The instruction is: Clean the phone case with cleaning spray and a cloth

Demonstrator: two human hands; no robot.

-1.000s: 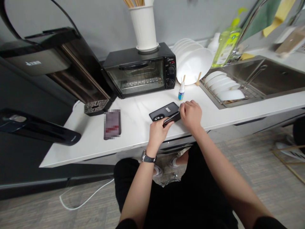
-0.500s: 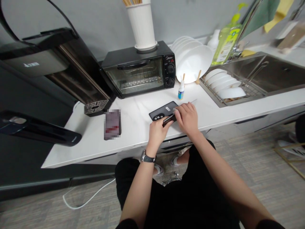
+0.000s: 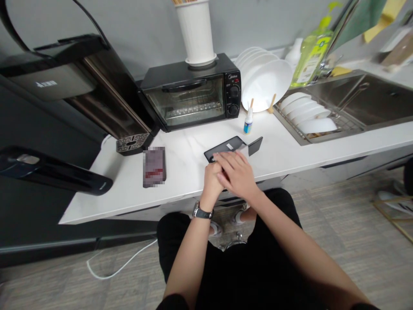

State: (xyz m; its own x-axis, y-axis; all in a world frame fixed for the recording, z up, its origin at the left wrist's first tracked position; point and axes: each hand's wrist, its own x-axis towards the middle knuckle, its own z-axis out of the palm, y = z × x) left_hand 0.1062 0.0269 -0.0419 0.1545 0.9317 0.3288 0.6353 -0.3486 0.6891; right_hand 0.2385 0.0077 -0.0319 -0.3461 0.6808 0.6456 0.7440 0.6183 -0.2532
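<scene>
My left hand [image 3: 213, 180], with a watch on its wrist, is closed around a dark phone [image 3: 256, 146] whose far end sticks out to the right. My right hand [image 3: 238, 173] lies across the phone and the left fingers, its own fingers close together. A pale thin sheet [image 3: 244, 149] shows by the right fingertips; its kind is unclear. Most of the held phone is hidden under both hands. Just behind them another dark phone or phone case [image 3: 226, 146], with a small white label, lies flat. A small white spray bottle [image 3: 248, 124] stands beyond it.
A black toaster oven [image 3: 193, 103] stands behind, with white plates [image 3: 266, 86] racked beside it. The steel sink [image 3: 371, 101] with bowls is at right. A dark flat item [image 3: 154, 167], surface pixelated, lies at left, near the drink dispenser [image 3: 132, 144] and a black bottle-shaped object [image 3: 54, 172].
My right hand has slid left and towards me, over the left hand. More of the held phone's right end now shows. The left hand stays nearly in place.
</scene>
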